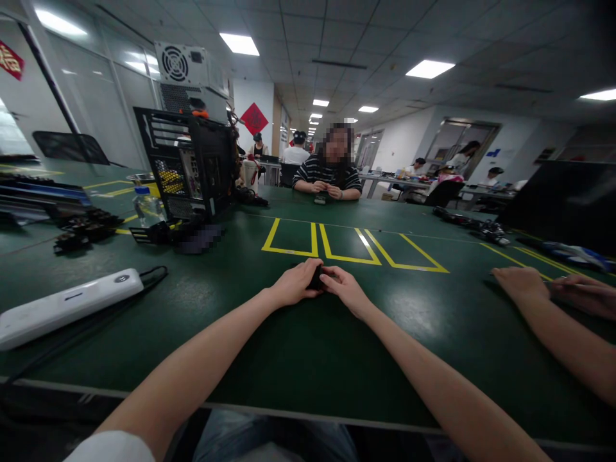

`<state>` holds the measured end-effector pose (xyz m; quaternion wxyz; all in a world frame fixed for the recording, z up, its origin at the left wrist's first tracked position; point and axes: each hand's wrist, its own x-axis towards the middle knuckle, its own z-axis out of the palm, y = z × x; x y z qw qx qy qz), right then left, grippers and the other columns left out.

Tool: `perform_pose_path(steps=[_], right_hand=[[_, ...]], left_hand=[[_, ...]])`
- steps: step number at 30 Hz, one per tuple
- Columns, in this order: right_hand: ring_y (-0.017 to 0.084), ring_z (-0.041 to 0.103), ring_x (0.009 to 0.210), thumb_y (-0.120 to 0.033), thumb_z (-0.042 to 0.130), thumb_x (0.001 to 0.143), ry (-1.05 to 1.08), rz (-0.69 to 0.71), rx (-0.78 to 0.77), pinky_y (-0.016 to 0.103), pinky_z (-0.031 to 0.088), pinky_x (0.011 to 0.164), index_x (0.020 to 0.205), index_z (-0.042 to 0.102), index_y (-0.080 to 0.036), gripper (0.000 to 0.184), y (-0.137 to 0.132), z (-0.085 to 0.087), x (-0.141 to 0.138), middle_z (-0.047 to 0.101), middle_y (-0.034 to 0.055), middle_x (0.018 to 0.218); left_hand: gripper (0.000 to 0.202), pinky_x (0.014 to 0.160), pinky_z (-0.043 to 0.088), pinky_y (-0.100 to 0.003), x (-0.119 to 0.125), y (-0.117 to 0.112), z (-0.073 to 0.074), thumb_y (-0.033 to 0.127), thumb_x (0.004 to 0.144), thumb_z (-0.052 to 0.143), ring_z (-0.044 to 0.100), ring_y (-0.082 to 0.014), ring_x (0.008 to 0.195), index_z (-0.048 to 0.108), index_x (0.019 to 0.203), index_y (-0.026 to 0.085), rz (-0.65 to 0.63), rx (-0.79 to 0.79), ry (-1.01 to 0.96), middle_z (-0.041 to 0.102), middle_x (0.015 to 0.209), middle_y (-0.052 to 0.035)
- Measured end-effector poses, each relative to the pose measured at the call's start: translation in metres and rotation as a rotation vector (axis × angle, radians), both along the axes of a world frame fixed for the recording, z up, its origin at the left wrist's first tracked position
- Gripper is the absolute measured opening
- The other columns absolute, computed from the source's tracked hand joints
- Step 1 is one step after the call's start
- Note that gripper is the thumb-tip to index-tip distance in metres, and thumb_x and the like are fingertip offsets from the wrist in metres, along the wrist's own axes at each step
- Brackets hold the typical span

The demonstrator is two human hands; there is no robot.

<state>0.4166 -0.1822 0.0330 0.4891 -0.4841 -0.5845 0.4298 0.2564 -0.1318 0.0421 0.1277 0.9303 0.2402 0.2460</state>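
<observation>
The left hand (294, 284) and right hand (347, 290) meet on the green table (298, 346) — both pinch 1 small black object (317, 278). Just beyond lie yellow outlines (346, 247).

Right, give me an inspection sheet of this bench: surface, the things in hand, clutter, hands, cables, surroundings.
Surface: green table with yellow marked boxes.
Things in hand: small black object held between both hands; too hidden to identify.
Clutter: open computer case, white power strip, plastic bottle, dark parts at far left.
Hands: left hand and right hand both closed around the black object. Another person's hands rest on the table at right.
Cables: black cord runs from the power strip.
Surroundings: person in striped shirt seated opposite; more people at desks behind; ceiling lights on.
</observation>
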Motion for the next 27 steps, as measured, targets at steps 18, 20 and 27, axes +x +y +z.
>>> perform_pose_path(steps=[18,20,27], right_hand=[[0.015,0.055,0.084,-0.036,0.054,0.069,-0.005,-0.075,0.079,0.031,0.048,0.069,0.094,0.049,-0.022,0.029,-0.0011,-0.0030,-0.0059,0.053,0.0027,0.095],[0.016,0.054,0.088,-0.036,0.053,0.069,-0.018,-0.083,0.064,0.032,0.047,0.072,0.102,0.048,-0.023,0.035,-0.0002,-0.0043,-0.0045,0.053,0.0041,0.100],[0.016,0.054,0.090,-0.030,0.054,0.070,-0.076,-0.005,0.092,0.035,0.043,0.082,0.097,0.051,-0.020,0.030,-0.0022,-0.0005,-0.0008,0.054,0.0033,0.100]], left_hand=[[0.058,0.078,0.042,-0.037,-0.0005,-0.0043,0.0027,0.031,0.069,0.057,0.047,-0.0228,0.100,0.025,0.116,0.022,0.009,0.023,-0.003,0.041,0.116,-0.0081],[0.059,0.079,0.042,-0.037,-0.0002,-0.0043,0.0029,0.031,0.069,0.058,0.047,-0.0231,0.102,0.024,0.117,0.023,0.022,0.008,0.005,0.040,0.117,-0.0083],[0.058,0.081,0.041,-0.037,-0.0017,-0.0044,0.0046,0.033,0.070,0.056,0.046,-0.0229,0.103,0.023,0.117,0.023,0.031,-0.022,0.017,0.041,0.117,-0.0080]])
